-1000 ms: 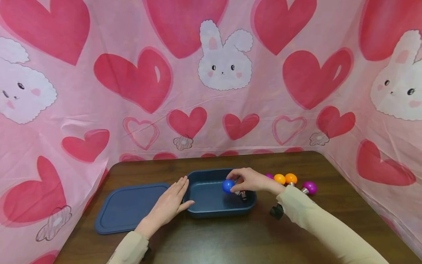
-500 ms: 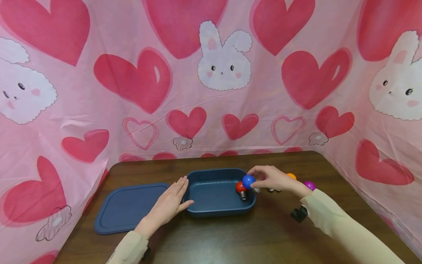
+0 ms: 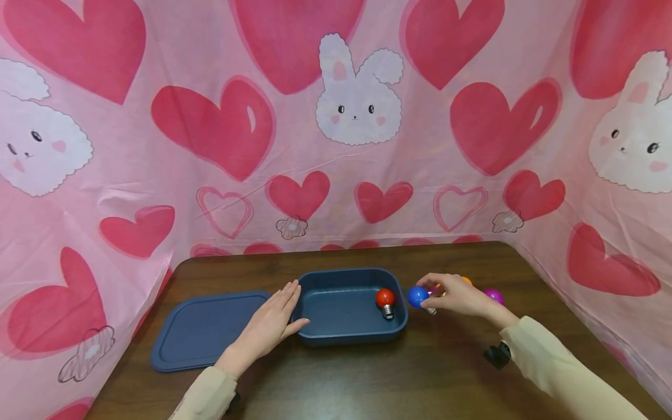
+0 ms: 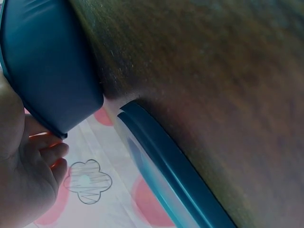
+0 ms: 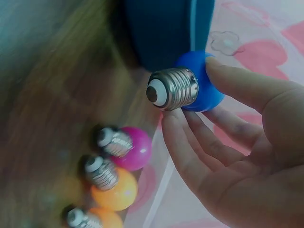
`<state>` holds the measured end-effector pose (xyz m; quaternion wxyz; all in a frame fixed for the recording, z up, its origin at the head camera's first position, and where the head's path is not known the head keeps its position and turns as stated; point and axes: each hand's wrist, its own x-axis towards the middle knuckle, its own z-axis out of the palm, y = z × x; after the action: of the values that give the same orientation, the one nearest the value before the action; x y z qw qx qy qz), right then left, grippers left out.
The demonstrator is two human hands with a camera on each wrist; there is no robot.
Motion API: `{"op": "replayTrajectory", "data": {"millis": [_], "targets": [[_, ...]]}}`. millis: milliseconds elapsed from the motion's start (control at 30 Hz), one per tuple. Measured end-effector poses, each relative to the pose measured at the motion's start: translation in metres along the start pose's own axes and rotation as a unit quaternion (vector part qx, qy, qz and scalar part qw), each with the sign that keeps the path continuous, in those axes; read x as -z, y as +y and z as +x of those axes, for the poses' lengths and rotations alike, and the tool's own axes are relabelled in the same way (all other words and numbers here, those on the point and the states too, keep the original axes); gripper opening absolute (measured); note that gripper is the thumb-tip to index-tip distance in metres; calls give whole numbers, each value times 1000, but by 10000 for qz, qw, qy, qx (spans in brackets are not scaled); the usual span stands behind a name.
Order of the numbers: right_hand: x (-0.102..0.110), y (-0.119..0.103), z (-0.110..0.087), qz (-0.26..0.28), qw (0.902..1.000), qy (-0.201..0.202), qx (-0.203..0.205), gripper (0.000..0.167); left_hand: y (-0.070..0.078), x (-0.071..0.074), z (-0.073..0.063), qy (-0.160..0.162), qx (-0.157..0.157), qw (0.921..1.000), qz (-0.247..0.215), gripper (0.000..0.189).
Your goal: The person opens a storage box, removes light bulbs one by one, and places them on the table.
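Observation:
My right hand [image 3: 462,297] pinches a blue light bulb [image 3: 417,297] between thumb and fingers, just right of the dark blue box [image 3: 346,336]. In the right wrist view the blue bulb's metal screw base [image 5: 173,89] points away from the palm. A red light bulb [image 3: 385,297] lies inside the box near its right end. With fingers straight, my left hand [image 3: 268,321] rests against the box's left rim. The left wrist view shows that hand [image 4: 33,166] beside the outer box wall [image 4: 52,66].
A flat dark blue lid [image 3: 210,329] lies left of the box. Right of the box, partly hidden by the right hand, are a purple bulb [image 5: 135,148], an orange bulb [image 5: 115,190] and another orange bulb [image 5: 107,218]. One more purple bulb [image 3: 493,297] lies farther right.
My right hand has carried the blue bulb rightward from above the box to beyond its right rim, uncovering the red bulb. The left hand has stayed in place.

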<state>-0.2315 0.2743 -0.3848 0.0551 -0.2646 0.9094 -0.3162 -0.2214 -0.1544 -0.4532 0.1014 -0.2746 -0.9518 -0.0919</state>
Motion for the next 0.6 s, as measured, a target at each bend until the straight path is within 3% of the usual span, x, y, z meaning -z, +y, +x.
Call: {"op": "replayTrajectory", "data": {"millis": [600], "targets": [[-10,36,-23,-421,9989,196,-70,33,0,0,0,40,-21,10000,-1,80]]}}
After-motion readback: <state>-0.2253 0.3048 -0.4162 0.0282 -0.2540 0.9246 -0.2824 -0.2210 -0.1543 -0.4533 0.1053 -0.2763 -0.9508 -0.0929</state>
